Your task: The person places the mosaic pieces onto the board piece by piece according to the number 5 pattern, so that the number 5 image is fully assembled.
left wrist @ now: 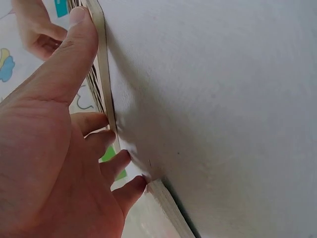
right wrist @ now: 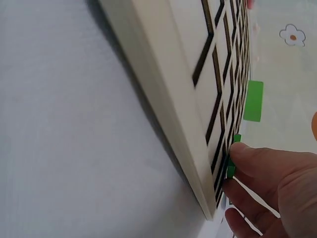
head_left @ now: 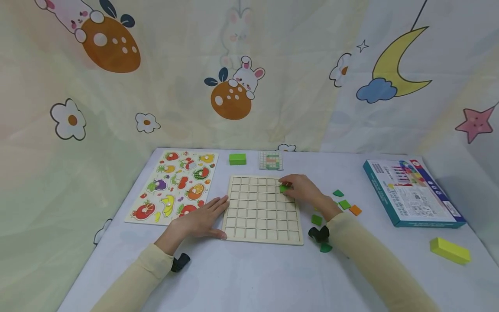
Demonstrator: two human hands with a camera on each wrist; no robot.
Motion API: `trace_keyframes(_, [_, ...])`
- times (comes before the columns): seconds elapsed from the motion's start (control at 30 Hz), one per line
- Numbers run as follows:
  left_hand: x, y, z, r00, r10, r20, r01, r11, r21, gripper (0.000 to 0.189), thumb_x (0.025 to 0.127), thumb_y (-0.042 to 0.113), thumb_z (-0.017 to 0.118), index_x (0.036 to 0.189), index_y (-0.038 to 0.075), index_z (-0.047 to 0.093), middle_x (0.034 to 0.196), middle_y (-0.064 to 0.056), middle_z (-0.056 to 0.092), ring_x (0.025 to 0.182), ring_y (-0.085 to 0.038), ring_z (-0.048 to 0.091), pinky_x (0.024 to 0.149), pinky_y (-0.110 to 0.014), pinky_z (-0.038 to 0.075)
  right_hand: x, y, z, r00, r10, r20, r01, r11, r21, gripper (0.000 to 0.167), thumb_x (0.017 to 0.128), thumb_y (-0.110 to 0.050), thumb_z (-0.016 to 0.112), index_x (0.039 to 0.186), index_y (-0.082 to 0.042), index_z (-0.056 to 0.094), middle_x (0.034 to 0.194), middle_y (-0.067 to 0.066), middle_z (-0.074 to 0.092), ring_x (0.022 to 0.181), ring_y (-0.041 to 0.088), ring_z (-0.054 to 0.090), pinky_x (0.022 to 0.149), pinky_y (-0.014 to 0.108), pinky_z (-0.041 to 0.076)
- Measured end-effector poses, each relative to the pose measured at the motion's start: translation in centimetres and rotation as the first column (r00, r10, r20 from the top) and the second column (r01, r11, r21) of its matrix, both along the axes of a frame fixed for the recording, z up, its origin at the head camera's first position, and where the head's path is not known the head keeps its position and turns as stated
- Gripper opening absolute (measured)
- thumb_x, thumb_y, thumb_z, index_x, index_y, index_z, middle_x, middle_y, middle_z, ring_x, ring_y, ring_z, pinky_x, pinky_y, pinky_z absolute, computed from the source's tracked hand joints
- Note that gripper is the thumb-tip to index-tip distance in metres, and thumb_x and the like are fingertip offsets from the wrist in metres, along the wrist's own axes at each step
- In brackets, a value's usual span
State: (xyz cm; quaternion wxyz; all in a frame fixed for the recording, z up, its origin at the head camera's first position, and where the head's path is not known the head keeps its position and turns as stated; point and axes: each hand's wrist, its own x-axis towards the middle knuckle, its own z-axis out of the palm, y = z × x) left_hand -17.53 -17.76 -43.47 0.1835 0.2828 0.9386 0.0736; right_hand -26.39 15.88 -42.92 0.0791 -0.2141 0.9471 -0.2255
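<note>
A wooden grid board [head_left: 262,212] with rows of square recesses lies mid-table. My right hand [head_left: 302,188] pinches a small green tile [head_left: 283,189] between thumb and finger over the board's upper right cells. In the right wrist view the fingers partly cover the green tile [right wrist: 231,172], which is close to the grid surface. My left hand [head_left: 200,219] rests along the board's left side. Its thumb and fingers are extended and touch the board's edge in the left wrist view. Loose green tiles [head_left: 316,220] and an orange tile [head_left: 355,210] lie near the right forearm.
A fruit picture board [head_left: 163,203] lies to the left, partly beneath the left hand. Behind the grid are a green block [head_left: 238,159] and a pattern card [head_left: 270,160]. A flat box [head_left: 413,195] and a yellow block [head_left: 450,250] lie on the right.
</note>
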Motion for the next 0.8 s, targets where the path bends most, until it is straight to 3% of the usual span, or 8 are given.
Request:
trace_keyframes(0.27, [-0.08, 0.01, -0.1, 1.0, 0.0, -0.004, 0.0, 1.0, 0.001, 0.103, 0.081, 0.061, 0.064, 0.156, 0.01, 0.017, 0.165, -0.006, 0.009, 0.151, -0.033, 0.013, 0.119, -0.048, 0.027, -0.03, -0.64, -0.28, 1.0, 0.004, -0.023, -0.005, 1.0, -0.015, 0.038, 0.089, -0.011, 0.069, 0.126, -0.005, 0.063, 0.115, 0.01, 0.069, 0.103, 0.025, 0.062, 0.09, 0.041, 0.052])
trace_keyframes(0.63, [0.01, 0.2, -0.04, 1.0, 0.016, 0.007, -0.016, 1.0, 0.002, 0.103, 0.08, 0.06, 0.066, 0.156, 0.01, 0.017, 0.165, -0.006, 0.009, 0.151, -0.032, 0.013, 0.119, -0.048, 0.027, 0.08, -0.78, -0.77, 0.999, -0.037, 0.019, 0.037, 0.999, -0.021, 0.041, 0.09, -0.014, 0.069, 0.13, -0.008, 0.062, 0.119, 0.009, 0.068, 0.107, 0.024, 0.061, 0.093, 0.041, 0.051])
trace_keyframes(0.8, [0.1, 0.24, 0.02, 1.0, 0.016, 0.003, -0.016, 1.0, 0.006, 0.103, 0.08, 0.059, 0.067, 0.155, 0.01, 0.018, 0.165, -0.006, 0.011, 0.15, -0.033, 0.014, 0.119, -0.048, 0.027, 0.32, -0.75, -0.94, 0.999, -0.041, -0.016, 0.04, 0.999, -0.01, 0.041, 0.09, -0.015, 0.069, 0.13, -0.009, 0.062, 0.119, 0.008, 0.069, 0.105, 0.023, 0.061, 0.091, 0.04, 0.052])
